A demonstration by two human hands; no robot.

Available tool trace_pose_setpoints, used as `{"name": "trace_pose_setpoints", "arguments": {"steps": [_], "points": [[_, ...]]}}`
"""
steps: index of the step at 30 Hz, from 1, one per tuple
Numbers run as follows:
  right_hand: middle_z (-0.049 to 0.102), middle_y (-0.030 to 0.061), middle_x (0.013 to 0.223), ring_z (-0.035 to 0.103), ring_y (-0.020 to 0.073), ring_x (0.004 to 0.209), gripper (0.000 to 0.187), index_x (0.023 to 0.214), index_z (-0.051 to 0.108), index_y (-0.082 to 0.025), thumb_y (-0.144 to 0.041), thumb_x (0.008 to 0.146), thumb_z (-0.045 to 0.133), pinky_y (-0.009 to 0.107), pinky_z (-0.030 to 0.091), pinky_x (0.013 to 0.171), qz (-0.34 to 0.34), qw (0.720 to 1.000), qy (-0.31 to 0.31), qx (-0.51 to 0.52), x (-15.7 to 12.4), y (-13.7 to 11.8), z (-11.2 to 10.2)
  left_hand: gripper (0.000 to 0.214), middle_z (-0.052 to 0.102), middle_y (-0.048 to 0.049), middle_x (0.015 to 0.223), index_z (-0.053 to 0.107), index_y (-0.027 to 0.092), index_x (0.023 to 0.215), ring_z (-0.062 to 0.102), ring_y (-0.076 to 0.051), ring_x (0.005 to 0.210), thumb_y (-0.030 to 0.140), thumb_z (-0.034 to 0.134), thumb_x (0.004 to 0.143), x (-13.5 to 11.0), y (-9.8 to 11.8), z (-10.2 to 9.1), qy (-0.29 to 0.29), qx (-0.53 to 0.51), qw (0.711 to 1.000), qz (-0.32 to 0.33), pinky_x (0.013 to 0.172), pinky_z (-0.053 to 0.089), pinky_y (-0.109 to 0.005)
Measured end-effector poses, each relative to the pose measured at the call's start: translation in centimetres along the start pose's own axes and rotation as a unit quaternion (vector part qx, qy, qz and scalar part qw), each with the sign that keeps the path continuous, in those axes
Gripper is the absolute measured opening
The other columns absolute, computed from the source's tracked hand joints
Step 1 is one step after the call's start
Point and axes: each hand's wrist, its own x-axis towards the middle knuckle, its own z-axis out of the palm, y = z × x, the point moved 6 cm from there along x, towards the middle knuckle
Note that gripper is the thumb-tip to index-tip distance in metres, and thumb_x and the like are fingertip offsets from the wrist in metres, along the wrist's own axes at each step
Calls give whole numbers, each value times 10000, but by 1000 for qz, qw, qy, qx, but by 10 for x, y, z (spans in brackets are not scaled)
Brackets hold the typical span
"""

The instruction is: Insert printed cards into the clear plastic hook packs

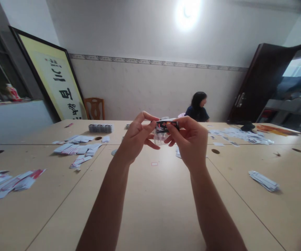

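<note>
Above the middle of the table, I hold a small black printed box [162, 127] with a red and orange design. Its left end is pinched between the thumb and fingers of my left hand [137, 134]. My right hand [191, 137] grips the other end, its thumb lying across the printed face. Something of clear plastic [160, 138] hangs just under the box between my hands; I cannot tell whether it is a bag or a wrapper. A small red-edged label [154, 164] lies on the tabletop below.
The wide table [150, 209] carries loose paper slips [74, 149] and a row of dark packs [100, 128] on the left. To the right lie a paper bundle [264, 181], scattered cards [240, 134] and a dark object [246, 126]. A person [197, 108] sits across the table.
</note>
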Motion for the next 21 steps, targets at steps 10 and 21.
{"name": "trace_pose_setpoints", "arguments": {"steps": [10, 21], "points": [[707, -28, 660, 683, 132, 495, 136, 755, 650, -206, -264, 821, 754, 237, 548, 422, -23, 999, 13, -30, 0, 3, 0, 479, 753, -4, 846, 450, 222, 994, 756, -174, 666, 254, 852, 736, 1, -5, 2, -11, 70, 997, -10, 484, 606, -196], [695, -73, 593, 667, 106, 512, 136, 719, 642, -222, -195, 831, 713, 230, 520, 509, -140, 967, 44, -207, -2, -4, 2, 317, 682, 32, 754, 492, 226, 998, 710, -152, 560, 150, 700, 770, 1, -11, 8, 99, 213, 972, 3, 443, 579, -202]]}}
